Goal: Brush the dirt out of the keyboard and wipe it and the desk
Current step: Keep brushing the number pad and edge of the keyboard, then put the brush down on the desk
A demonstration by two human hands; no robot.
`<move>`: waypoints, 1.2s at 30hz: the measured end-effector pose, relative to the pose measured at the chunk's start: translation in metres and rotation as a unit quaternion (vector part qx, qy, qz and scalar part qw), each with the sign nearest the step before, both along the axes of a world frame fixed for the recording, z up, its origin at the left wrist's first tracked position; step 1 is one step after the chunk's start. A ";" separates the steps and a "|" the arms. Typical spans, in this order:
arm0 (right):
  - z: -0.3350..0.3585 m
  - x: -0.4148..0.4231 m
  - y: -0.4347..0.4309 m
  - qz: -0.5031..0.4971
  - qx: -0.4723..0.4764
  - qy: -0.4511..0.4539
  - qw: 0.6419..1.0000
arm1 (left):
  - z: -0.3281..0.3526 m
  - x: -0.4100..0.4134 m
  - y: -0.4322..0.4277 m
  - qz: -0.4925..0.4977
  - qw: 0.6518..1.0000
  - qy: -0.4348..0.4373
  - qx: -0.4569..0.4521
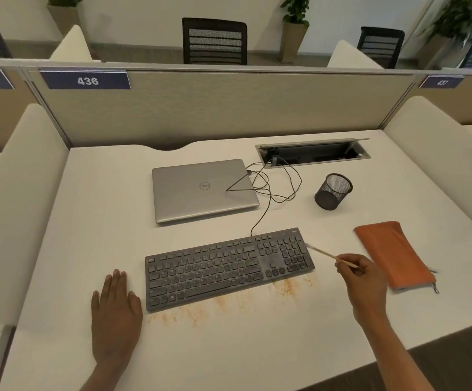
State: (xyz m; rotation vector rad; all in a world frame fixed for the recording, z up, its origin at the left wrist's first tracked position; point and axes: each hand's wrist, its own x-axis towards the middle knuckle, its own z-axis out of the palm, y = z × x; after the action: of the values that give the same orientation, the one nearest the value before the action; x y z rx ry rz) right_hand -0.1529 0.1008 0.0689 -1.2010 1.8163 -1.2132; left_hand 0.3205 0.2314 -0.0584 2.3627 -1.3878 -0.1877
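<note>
keyboard (229, 268) sits near the middle of the white desk (229, 356), angled a little, its cable (260, 218) running back toward the closed dell laptop (201, 190) and the open cable hatch (313, 155). from where i stand its dark keys look grey with a film of dust, most of all over the number pad and arrow keys. i'd say the brushing is barely under way, if at all.

the right hand (366, 280) pinches a thin wooden-handled brush (325, 253) between thumb and fingertips, much as one holds a pencil. the pale tip reaches the keyboard's right end beside the number pad (whether the bristles actually touch the case, i cannot tell). the left hand (115, 309) lies flat on the desk just left of the keyboard, fingers straight and together, holding nothing and not touching the keyboard.

along the keyboard's near edge the desk carries a smear of orange-brown dirt (288, 286), thickest below the number pad and trailing off to the left. none of it looks wiped, so by my reckoning both wiping steps are left to do.

an orange pouch (392, 253) with a zip pull lies to the right, well apart from the keyboard and just beyond the right hand. i can't tell whether it holds a cloth, and no loose cloth shows anywhere. a black mesh pen cup (333, 191) stands behind it, apparently empty.
</note>
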 end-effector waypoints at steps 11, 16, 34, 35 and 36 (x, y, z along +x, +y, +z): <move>-0.019 -0.024 -0.065 -0.110 -0.013 0.139 0.984 | -0.004 0.005 -0.006 0.006 1.000 0.027 0.004; -0.035 -0.021 -0.080 -0.095 -0.012 0.163 0.982 | -0.004 0.007 -0.008 0.010 1.000 0.025 0.006; -0.075 -0.022 -0.100 -0.001 0.050 0.281 0.958 | 0.003 0.004 -0.015 0.023 0.999 0.031 0.033; -0.078 -0.023 -0.099 0.005 0.053 0.283 0.958 | 0.001 0.006 -0.016 0.022 0.998 0.032 0.041; -0.080 -0.024 -0.098 0.010 0.055 0.283 0.958 | 0.001 0.007 -0.016 0.024 0.998 0.039 0.047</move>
State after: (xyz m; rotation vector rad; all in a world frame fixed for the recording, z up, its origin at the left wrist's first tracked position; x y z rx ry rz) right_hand -0.1772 0.0028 -0.0115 -1.6091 2.2319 -0.7847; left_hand 0.3274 0.2152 -0.0575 2.4346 -1.3116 -0.3367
